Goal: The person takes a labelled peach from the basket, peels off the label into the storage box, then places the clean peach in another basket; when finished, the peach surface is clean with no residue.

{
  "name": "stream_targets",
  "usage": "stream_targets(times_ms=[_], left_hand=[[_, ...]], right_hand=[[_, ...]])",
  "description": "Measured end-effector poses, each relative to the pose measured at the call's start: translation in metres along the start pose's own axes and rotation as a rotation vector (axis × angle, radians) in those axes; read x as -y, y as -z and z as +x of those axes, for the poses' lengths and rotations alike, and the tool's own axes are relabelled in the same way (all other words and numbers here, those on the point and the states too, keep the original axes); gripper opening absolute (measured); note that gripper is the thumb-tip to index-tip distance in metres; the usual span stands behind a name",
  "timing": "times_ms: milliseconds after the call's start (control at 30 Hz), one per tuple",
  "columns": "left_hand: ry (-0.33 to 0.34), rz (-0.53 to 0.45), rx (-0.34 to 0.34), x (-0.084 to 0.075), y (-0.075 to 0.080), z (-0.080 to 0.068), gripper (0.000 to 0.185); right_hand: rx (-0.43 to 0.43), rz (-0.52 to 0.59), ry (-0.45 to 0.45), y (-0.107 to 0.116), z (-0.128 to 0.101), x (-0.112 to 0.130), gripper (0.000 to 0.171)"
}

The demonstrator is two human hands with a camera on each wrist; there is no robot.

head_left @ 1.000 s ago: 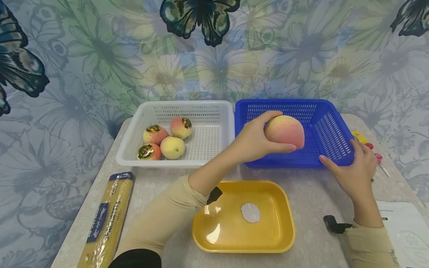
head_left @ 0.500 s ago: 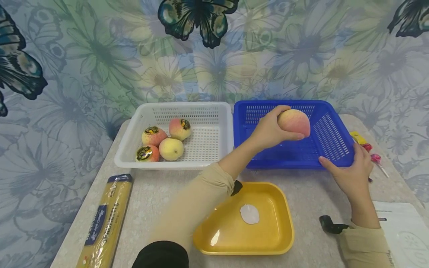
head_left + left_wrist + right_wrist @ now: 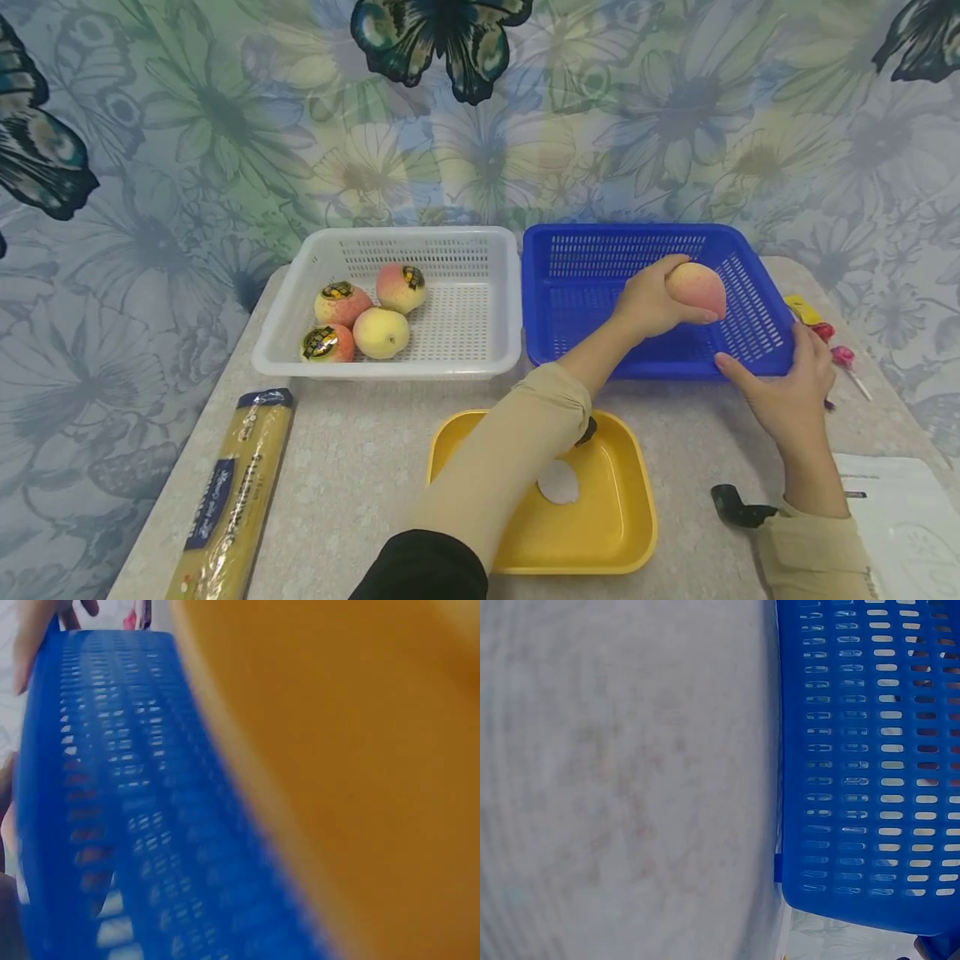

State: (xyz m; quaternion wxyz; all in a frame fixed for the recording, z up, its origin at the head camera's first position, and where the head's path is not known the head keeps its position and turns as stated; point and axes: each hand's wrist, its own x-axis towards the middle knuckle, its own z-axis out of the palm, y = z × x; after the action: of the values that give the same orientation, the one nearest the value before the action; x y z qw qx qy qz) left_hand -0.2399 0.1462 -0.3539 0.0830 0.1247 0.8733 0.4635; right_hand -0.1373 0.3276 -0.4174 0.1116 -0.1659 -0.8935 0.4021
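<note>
Our left hand (image 3: 647, 307) grips an unlabelled pink-yellow peach (image 3: 697, 287) inside the blue slotted plastic basket (image 3: 592, 275); our right hand (image 3: 787, 392), fingers straight, steadies its corner.

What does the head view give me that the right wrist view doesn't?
Only the head view shows the left hand gripping a peach over the blue basket, the right hand at its near right corner, four peaches in the white basket, the yellow tray and the spaghetti packet. Only the right wrist view shows the basket's slotted side wall up close. Both share the blue basket and the tabletop.
</note>
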Motion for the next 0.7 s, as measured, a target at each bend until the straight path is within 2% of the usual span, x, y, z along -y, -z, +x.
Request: stream_targets(times_ms=[200,467,700], left_hand=[[0.035,0.101,-0.004,0.002,-0.020,0.009,0.086],[0.065,0.288,0.085,0.007,-0.035,0.018,0.081],[0.045,0.332,0.123,0.007,-0.043,0.021,0.078]], right_hand=[[-0.010,0.030,0.004,-0.003,0.000,0.002,0.107],[-0.008,0.033,-0.008,-0.004,-0.002,0.002,0.107],[0.002,0.036,-0.020,-0.001,-0.004,0.001,0.107]])
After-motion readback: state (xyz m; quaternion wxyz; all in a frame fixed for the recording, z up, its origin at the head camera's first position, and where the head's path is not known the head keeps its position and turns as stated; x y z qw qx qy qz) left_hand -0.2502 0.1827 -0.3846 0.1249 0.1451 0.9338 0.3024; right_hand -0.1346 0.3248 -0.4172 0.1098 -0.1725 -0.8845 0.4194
